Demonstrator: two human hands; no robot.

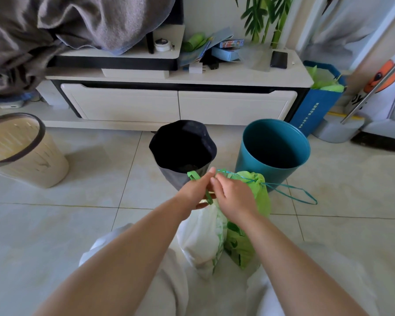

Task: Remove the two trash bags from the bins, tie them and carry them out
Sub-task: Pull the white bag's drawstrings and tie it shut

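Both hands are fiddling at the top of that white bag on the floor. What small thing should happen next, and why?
Probably pull the green handles tight into a knot. The left hand and right hand both pinch them above the white bag, whose neck looks gathered but not visibly knotted, while the green bag beside it is already cinched by its drawstring.

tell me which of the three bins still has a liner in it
The middle bin, just beyond the hands: a black liner drapes over its rim. The teal bin on its right and the beige bin at far left show bare insides.
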